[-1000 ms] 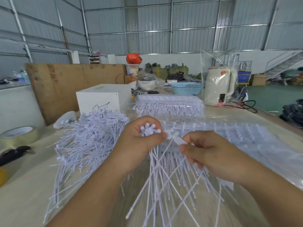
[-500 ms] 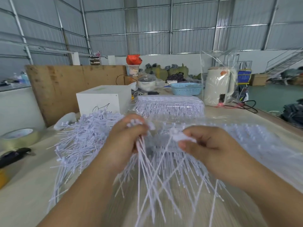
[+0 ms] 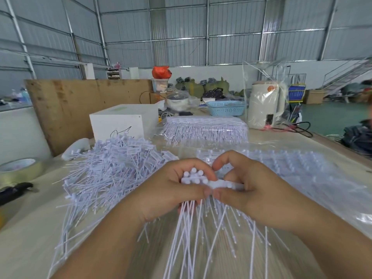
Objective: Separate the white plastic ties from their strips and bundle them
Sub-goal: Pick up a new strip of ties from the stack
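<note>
- A bunch of ties (image 3: 193, 176) sits at frame centre, heads up, tails fanning down to the bottom edge.
- The left hand (image 3: 171, 190) is clenched around the bunch.
- The right hand (image 3: 247, 188) pinches a strip (image 3: 225, 184) touching the bunch.
- Loose ties (image 3: 112, 166) are heaped at left on the table (image 3: 26, 228).
- Bagged strips (image 3: 205, 128) lie upper centre; tape (image 3: 18, 170) sits far left.

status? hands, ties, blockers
Left hand grips bundle of ties. Right hand pinches strip against it. Loose tie pile at left, nothing blocking.
</note>
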Demonstrator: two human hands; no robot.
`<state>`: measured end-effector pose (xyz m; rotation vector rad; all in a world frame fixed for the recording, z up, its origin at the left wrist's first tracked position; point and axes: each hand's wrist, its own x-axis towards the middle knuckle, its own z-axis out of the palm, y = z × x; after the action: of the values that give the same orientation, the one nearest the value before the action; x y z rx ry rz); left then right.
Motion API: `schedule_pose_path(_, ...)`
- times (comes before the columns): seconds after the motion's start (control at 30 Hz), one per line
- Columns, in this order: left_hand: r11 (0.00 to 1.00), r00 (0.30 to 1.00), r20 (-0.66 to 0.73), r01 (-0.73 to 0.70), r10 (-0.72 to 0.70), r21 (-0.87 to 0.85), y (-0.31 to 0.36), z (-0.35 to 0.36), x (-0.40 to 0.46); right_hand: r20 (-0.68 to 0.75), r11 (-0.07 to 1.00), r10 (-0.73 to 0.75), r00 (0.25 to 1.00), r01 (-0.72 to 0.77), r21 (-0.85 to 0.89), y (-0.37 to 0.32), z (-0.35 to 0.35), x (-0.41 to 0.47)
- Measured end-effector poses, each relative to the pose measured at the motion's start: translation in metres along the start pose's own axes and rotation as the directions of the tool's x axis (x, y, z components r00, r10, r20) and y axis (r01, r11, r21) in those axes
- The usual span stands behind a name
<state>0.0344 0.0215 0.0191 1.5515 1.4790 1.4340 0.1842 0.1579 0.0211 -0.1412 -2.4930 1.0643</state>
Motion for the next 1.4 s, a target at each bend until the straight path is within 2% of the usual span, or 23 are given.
schedule_pose_path(0.17,1.000,0.999,0.034,-0.016,0.016,-0.004,0.000,0.001,-0.001,0.002,0.999,-0.004,1.000,0.005,-0.048,0.002,0.007,0.001)
schedule_pose_path(0.27,1.000,1.000,-0.018,-0.023,0.023,0.012,0.000,-0.001,0.000,-0.034,0.993,0.026,0.999,-0.030,-0.118,0.001,0.002,0.002)
schedule_pose_path(0.37,0.998,0.996,-0.081,-0.027,0.031,0.048,0.000,-0.003,-0.001,0.000,0.972,0.078,0.997,-0.076,-0.223,0.001,-0.006,0.001)
schedule_pose_path(0.47,0.998,0.986,-0.155,-0.049,0.053,0.029,-0.001,-0.001,0.001,-0.018,0.987,0.075,0.997,-0.077,-0.142,0.003,-0.005,0.002)
schedule_pose_path(0.57,0.994,0.944,-0.316,-0.105,0.093,-0.021,-0.001,0.009,0.005,-0.178,0.997,0.062,0.982,-0.070,-0.036,0.001,0.003,0.005)
schedule_pose_path(0.67,0.990,0.851,-0.520,-0.121,0.068,-0.069,-0.002,0.011,0.009,-0.495,0.994,0.094,0.864,-0.056,0.091,0.002,-0.004,0.009)
schedule_pose_path(0.7,0.988,0.826,-0.562,-0.120,0.044,-0.099,-0.003,0.008,0.009,-0.542,0.995,0.092,0.835,-0.050,0.091,0.002,-0.010,0.009)
schedule_pose_path(0.73,0.985,0.816,-0.578,-0.118,0.022,-0.128,-0.003,0.005,0.009,-0.536,0.996,0.077,0.841,-0.035,0.088,0.002,-0.014,0.008)
schedule_pose_path(0.8,0.982,0.839,-0.544,-0.104,0.002,-0.157,-0.002,0.001,0.008,-0.406,0.994,0.032,0.913,0.013,0.107,0.001,-0.015,0.006)
schedule_pose_path(0.87,0.985,0.897,-0.443,-0.090,0.015,-0.149,-0.003,0.002,0.007,-0.232,0.990,-0.024,0.972,0.055,0.128,0.002,-0.008,0.005)
schedule_pose_path(0.97,0.981,0.966,-0.251,-0.101,0.058,-0.164,0.000,0.008,0.005,-0.079,0.992,-0.050,0.996,0.058,0.108,0.002,0.003,0.003)
schedule_pose_path(1.2,0.996,0.997,0.072,-0.013,0.020,-0.093,0.009,0.001,-0.005,0.037,0.991,-0.016,0.999,0.012,0.130,-0.001,0.002,0.001)
schedule_pose_path(1.3,0.998,0.989,0.141,0.049,-0.044,-0.034,0.010,0.000,-0.007,0.074,0.997,-0.004,0.997,-0.001,0.073,-0.001,0.005,0.000)
schedule_pose_path(1.4,0.996,0.983,0.162,0.086,-0.086,0.012,0.013,-0.003,-0.008,0.015,0.997,0.020,1.000,-0.019,-0.075,-0.001,0.007,0.000)
